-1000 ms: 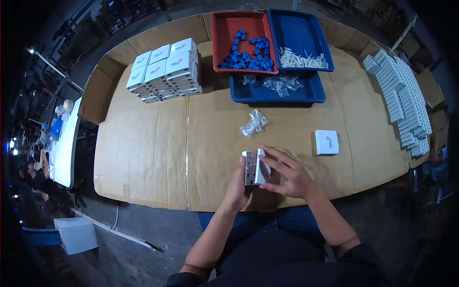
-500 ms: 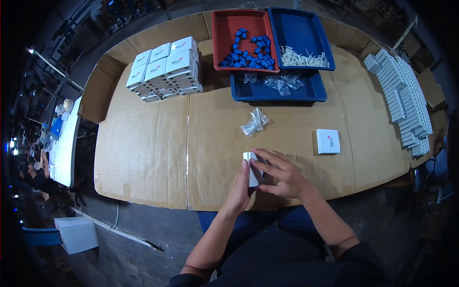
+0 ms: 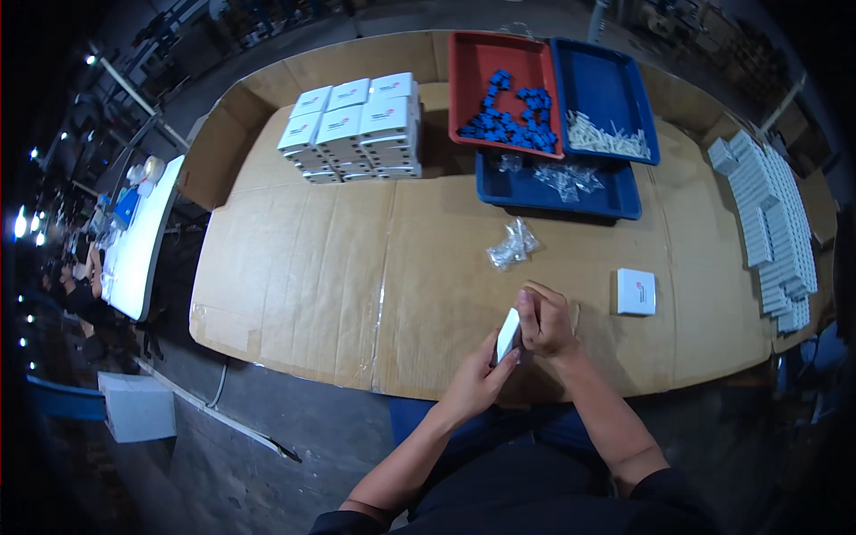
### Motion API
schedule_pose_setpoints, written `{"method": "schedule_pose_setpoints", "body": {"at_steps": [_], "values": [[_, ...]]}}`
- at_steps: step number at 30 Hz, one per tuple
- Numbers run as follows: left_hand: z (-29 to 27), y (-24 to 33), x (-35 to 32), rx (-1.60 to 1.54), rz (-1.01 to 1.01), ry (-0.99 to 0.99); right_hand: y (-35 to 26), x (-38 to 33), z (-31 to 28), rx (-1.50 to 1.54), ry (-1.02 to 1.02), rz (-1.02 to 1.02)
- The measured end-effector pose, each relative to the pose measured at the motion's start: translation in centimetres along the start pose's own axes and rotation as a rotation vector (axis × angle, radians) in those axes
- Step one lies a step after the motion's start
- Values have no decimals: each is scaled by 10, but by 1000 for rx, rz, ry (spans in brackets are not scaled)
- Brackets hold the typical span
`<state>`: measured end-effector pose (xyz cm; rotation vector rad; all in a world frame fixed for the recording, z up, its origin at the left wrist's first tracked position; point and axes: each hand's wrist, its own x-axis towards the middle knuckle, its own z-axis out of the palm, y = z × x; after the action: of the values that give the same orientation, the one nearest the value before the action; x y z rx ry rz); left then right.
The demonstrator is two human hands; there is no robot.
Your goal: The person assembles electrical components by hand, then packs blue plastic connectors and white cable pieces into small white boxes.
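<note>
Small box (image 3: pixel 507 335) perhaps half behind fingers (image 3: pixel 528 314)

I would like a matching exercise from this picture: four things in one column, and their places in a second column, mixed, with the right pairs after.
Things:
1. small white box
2. blue pieces
3. clear plastic bags
4. stack of white boxes

Places:
A. in the red tray
B. far left part of the cardboard-covered table
C. held between the left hand and the right hand
D. loose on the cardboard, in front of the trays

Pairs: 1-C, 2-A, 3-D, 4-B
</note>
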<state>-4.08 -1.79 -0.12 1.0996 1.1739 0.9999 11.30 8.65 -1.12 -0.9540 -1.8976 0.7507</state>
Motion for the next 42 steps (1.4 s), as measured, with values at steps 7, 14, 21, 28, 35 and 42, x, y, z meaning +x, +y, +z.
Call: {"method": "schedule_pose_setpoints", "body": {"at_steps": [7, 14, 21, 28, 35, 42], "values": [[-14, -8, 15, -196, 100, 288, -4, 20, 36, 12, 191, 211], [-183, 1, 92, 295, 160, 867, 15, 19, -8, 287, 80, 440], [-338, -18, 144, 875, 78, 1157, 7, -35, -75, -16, 98, 389], [-271, -1, 161, 1163, -2, 1140, 18, -60, -147, -593, 369, 242], [-311, -11, 170, 1259, 83, 1058, 40, -68, -149, -667, 305, 439], [-309, -14, 192, 971, 312, 874, 65, -84, -154, -724, 392, 450]]}}
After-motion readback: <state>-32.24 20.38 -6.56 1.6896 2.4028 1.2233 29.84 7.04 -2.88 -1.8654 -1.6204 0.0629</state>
